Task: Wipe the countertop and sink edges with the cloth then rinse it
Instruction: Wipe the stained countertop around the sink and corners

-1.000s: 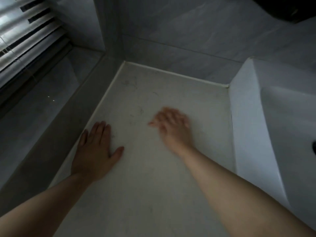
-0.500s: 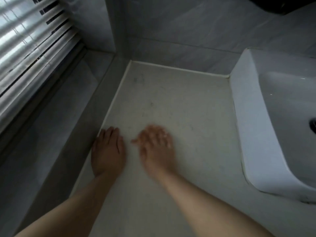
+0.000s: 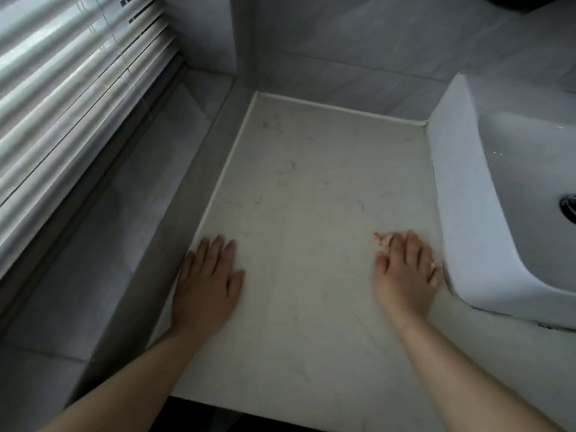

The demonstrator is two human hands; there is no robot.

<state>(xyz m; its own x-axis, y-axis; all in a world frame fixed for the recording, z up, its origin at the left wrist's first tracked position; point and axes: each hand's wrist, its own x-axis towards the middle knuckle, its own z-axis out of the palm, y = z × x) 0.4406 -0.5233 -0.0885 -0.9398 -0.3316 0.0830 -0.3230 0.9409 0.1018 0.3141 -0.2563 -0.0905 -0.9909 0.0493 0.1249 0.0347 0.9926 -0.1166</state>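
The right hand [image 3: 405, 275] has slid away from the left hand [image 3: 207, 285] and is now over by the sink [image 3: 461, 188]. A little pink bit of cloth [image 3: 381, 241] peeks out from under its fingertips. The fingers lie on top and press it down. The hand is blurry, so I cannot tell if they curl round it. The left hand lies flat with its fingers straight at the left edge of the white countertop [image 3: 305, 198]. Farther back are the grey wall [image 3: 343, 42] and the blinds [image 3: 62, 88].
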